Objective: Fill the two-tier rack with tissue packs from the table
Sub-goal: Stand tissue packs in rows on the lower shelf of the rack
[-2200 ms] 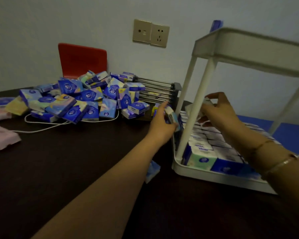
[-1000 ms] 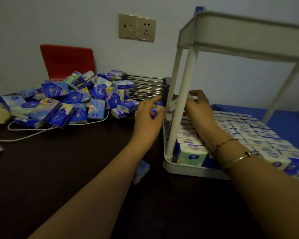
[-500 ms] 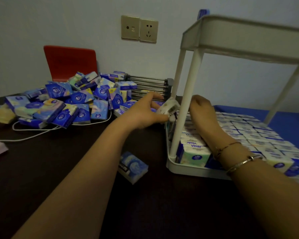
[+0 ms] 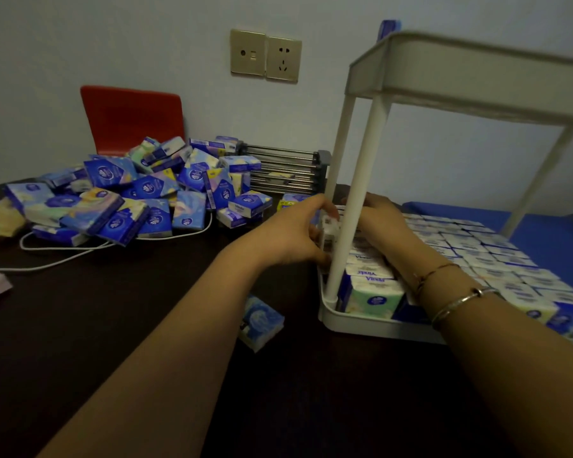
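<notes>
The left hand (image 4: 290,231) has carried its pale tissue pack (image 4: 328,228) from outside the rack (image 4: 351,320) in over the lower tier's edge — grip clenched round it — while the right hand (image 4: 379,219), its grip hidden behind the post, steadies the nearly full row, so upper-tier filling looks next — the worktop (image 4: 119,325) heap (image 4: 129,196) remains large.

Both forearms reach forward; left hand (image 4: 291,231) fingers curled in a grip, right hand (image 4: 379,219) alongside.
</notes>
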`<state>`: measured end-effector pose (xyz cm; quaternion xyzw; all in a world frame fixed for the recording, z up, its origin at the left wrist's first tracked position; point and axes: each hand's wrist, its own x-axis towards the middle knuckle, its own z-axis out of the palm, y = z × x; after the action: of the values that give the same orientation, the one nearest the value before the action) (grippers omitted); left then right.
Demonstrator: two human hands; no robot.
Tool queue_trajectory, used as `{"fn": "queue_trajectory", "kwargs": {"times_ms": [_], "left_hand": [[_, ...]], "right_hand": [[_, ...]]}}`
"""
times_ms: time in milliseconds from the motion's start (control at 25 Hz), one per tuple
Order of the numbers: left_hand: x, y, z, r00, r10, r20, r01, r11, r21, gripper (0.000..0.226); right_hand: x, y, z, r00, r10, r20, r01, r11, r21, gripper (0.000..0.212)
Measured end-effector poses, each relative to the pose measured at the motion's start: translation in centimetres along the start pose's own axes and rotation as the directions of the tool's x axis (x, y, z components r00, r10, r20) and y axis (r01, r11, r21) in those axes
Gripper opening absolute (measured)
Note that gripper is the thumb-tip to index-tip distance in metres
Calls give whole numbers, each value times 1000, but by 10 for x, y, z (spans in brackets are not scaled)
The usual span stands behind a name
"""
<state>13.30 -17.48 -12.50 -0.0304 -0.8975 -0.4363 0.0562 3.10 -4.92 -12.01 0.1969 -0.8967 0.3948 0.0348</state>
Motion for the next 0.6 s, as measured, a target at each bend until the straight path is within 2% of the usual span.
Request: {"fn": "queue_trajectory", "kwargs": {"times_ms": [80, 240, 400, 480, 600], "left_hand": [[1, 1, 5, 995, 56, -80, -51, 997, 62, 61], [5, 1, 15, 965, 107, -239, -71, 985, 156, 56], [4, -6, 18, 968, 79, -238, -67, 996, 60, 54], [2, -7, 23, 966, 84, -245, -61, 993, 100, 54], [3, -4, 36, 944, 107, -313, -31, 971, 237, 52]], "right_hand": [[5, -4, -2, 995, 102, 8, -102, 992, 75, 9], [0, -9, -10, 955, 255, 150, -289, 913, 287, 29], [-1, -4, -12, 963, 168, 211, -229, 922, 310, 32], [-1, -3, -13, 954, 184, 236, -258, 906, 336, 32], [0, -3, -12, 970, 99, 221, -153, 958, 243, 28]]}}
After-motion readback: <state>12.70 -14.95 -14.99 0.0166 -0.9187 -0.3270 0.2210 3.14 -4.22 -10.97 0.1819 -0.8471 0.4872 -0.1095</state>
